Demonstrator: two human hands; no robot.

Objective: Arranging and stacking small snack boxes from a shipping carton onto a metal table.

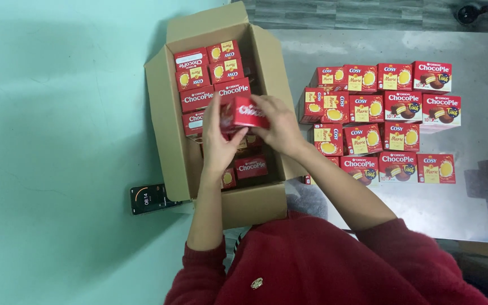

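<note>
Nearest, the left hand (217, 138) and right hand (278, 125) close their fingers around one red box (245, 112), held above the open carton (168, 121), its long axis running left to right, slightly tilted. Fingers hide its ends. Farther right, stacked boxes (388, 121) cover the sheet (481, 203); a phone (148, 198) lies left.

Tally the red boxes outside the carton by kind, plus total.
Pie boxes on table: 5
Biscuit boxes on table: 10
Held box: 1
Total: 16, counting top faces that show. One more box edge at the stack's near left is partly hidden, and its kind is unclear.
</note>
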